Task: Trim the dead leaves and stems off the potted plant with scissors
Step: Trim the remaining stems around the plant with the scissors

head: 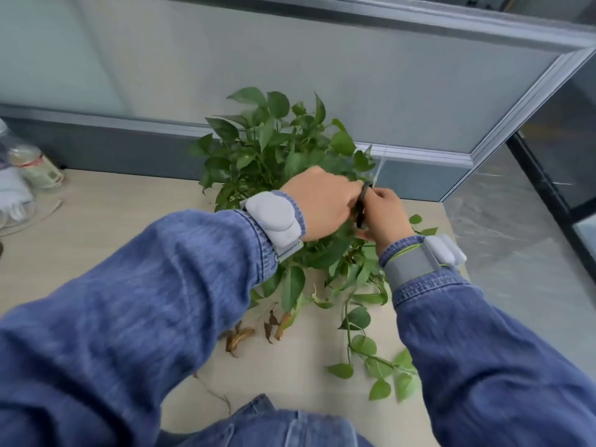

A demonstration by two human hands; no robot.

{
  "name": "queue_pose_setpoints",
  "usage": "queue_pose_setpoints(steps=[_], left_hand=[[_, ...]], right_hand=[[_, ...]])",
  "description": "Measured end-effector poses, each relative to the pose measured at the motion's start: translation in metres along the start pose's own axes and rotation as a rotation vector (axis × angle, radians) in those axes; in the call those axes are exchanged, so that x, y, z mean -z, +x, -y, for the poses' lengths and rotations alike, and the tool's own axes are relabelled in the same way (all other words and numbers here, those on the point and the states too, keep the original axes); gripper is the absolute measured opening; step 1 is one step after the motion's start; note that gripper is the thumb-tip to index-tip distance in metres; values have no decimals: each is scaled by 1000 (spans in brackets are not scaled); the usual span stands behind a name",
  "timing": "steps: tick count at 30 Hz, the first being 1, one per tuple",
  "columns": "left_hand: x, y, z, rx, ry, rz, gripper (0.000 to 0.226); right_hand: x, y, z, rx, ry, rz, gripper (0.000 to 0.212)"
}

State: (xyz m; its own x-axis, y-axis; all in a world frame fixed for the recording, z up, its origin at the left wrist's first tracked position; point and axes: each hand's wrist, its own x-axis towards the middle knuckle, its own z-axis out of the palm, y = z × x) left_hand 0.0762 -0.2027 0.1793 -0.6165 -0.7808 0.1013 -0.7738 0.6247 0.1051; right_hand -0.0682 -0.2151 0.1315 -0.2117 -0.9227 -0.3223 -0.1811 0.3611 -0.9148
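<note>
Head cam: potted plant at far centre of table, against partition. L hand over foliage, fingers curled, touching scissors; grip unclear. R hand grips scissors, blades pointing far. Brown cut leaves lie near, on table.
</note>
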Motion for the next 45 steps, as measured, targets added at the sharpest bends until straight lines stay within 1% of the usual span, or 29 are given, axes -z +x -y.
queue_pose_setpoints(steps=[1,3,5,7,10,13,16,17,19,21,23,24,26,28,30,32,33,34,36,38,39,41,43,45], left_hand=[[-7,-1,6,30,102,58,23],[-18,-4,17,84,242,178,39],[-27,-11,30,146,280,317,50],[-35,-17,40,162,306,429,50],[-40,-29,49,143,349,489,50],[-42,-39,55,124,374,460,45],[-40,-50,59,59,388,340,32],[-40,-54,59,37,390,284,30],[-41,-63,54,-9,388,152,34],[-43,-71,44,-68,371,42,34],[-45,-74,39,-111,330,-29,30],[-46,-74,38,-124,311,-44,28],[-46,-70,37,-136,296,-20,29],[-41,-64,34,-150,297,1,34],[-32,-55,26,-195,276,-67,30],[-27,-45,17,-286,172,-155,20],[-25,-39,11,-318,120,-139,18],[-23,-31,6,-320,96,-81,20],[-24,-12,0,-233,107,87,27],[-24,7,5,-147,143,172,32],[-25,15,10,-99,162,199,33],[-25,24,24,17,157,205,37],[-29,21,41,161,24,165,39],[-34,10,54,294,-150,96,32]], right_hand=[[4,-1,-2,-47,57,6,22],[10,-3,-5,-111,174,36,21],[12,-5,-7,-132,216,63,18],[11,-8,-8,-121,228,76,19],[9,-12,-10,-100,252,71,19],[11,-17,-10,-60,393,50,23],[16,-23,-10,65,493,-21,26],[17,-27,-12,111,496,-53,26],[14,-32,-15,168,494,-76,26],[8,-36,-17,177,455,-44,29],[0,-38,-18,166,382,15,31],[-3,-38,-19,159,359,43,29],[-8,-37,-18,152,338,80,26],[-12,-36,-18,162,296,72,25],[-15,-34,-18,175,247,46,23],[-18,-32,-19,168,200,-6,24],[-19,-30,-20,158,168,-45,26],[-20,-28,-22,146,143,-83,29],[-19,-25,-24,104,121,-154,34],[-16,-23,-26,51,127,-191,35],[-14,-23,-26,35,178,-174,36],[-10,-25,-28,22,274,-103,37],[-5,-29,-29,43,298,-44,35],[0,-32,-29,73,325,27,29]])
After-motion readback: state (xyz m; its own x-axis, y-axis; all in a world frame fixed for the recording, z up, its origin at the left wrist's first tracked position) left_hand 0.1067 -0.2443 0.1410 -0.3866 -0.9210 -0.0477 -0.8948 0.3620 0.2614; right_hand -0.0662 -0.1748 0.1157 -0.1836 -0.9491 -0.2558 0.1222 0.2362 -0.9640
